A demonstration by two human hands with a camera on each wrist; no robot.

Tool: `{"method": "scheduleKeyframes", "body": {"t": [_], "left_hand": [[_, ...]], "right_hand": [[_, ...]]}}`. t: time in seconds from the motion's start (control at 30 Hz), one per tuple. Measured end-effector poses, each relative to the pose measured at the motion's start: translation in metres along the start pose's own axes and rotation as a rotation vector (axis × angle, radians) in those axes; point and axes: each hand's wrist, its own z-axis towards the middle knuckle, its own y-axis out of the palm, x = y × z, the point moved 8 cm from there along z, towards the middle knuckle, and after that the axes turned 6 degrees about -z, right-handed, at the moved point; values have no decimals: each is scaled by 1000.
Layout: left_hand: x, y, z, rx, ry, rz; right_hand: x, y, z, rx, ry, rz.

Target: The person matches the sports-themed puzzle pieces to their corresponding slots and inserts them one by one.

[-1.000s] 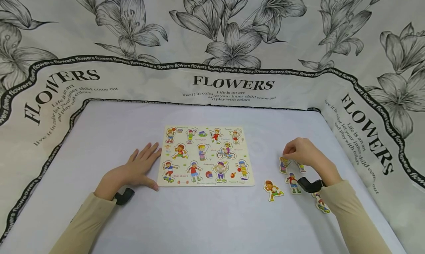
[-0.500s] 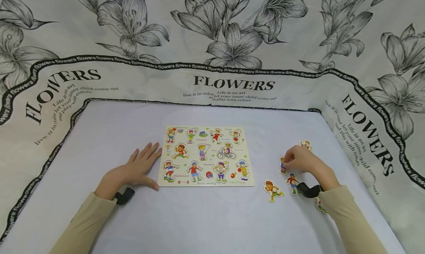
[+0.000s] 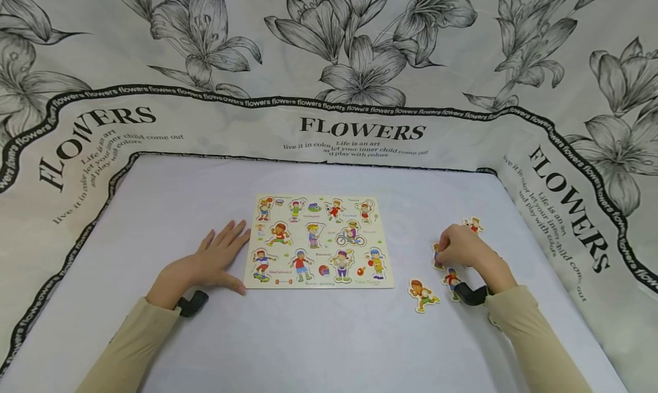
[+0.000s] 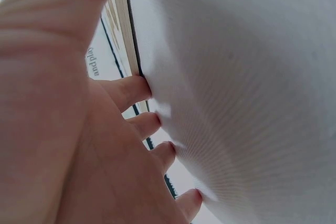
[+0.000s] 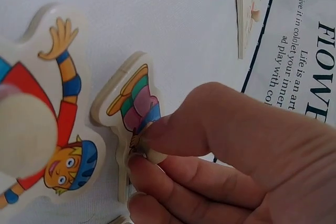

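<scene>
My right hand [image 3: 465,247] pinches the knob of a flat puzzle piece [image 5: 139,98] printed with a figure in blue, pink and green. That piece stays low at the table, tilted in the right wrist view, and is partly hidden by the thumb. Spread out on the table, my left hand [image 3: 213,261] has its fingers by the left edge of a puzzle board [image 3: 377,240] printed with sports figures. In the left wrist view, the index fingertip [image 4: 140,86] meets the board's side.
A running-figure piece [image 3: 422,296] lies nearest the board. Beside my right wrist is a blue-helmeted figure piece [image 3: 451,281], also large in the right wrist view. Another piece [image 3: 474,224] shows beyond my right hand. A flower-printed cloth [image 3: 360,127] borders the table.
My right hand has lowered slightly toward me and settled on the piece, uncovering the piece behind it. Its sleeve now covers more of the nearest piece. The left hand is unmoved.
</scene>
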Motion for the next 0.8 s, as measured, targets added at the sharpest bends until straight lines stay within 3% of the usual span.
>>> {"method": "scheduleKeyframes", "body": {"t": [0.4, 0.63, 0.8], "left_hand": [[0, 0, -1, 3, 9, -2], [1, -1, -2, -1, 4, 2], [1, -1, -1, -8, -1, -2]], "right_hand": [[1, -1, 2, -1, 9, -23], [-14, -6, 3, 49, -75, -50], [-23, -7, 8, 45, -81, -58]]}}
